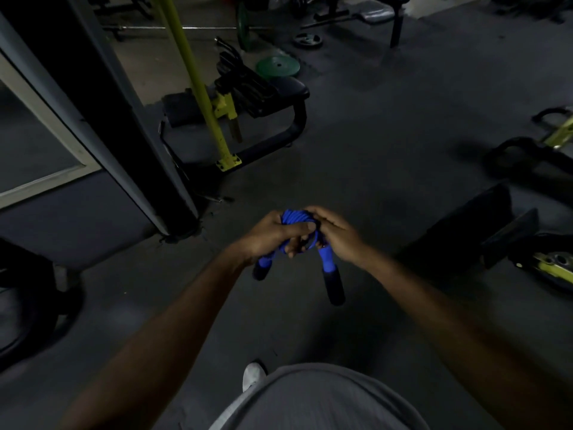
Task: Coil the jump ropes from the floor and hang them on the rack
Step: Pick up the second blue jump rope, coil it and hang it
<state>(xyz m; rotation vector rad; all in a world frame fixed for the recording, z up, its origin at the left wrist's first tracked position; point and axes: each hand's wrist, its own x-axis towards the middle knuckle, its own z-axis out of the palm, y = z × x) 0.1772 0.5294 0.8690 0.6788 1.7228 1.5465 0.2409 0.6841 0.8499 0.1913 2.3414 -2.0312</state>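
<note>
A blue jump rope (293,217) is bunched into a coil between both hands, held above the dark gym floor. My left hand (273,235) is closed around the coil from the left. My right hand (336,235) grips it from the right, fingers over the top of the loops. Two blue handles with black ends hang below the hands: a short one (263,268) on the left and a longer one (330,279) on the right. No rack for hanging is recognisable in view.
A black pillar (130,125) and a mirror stand at the left. A yellow-framed bench machine (235,113) is ahead, with green weight plates (277,66) behind. More yellow equipment (545,262) lies at the right. A large tyre (28,308) sits at the lower left.
</note>
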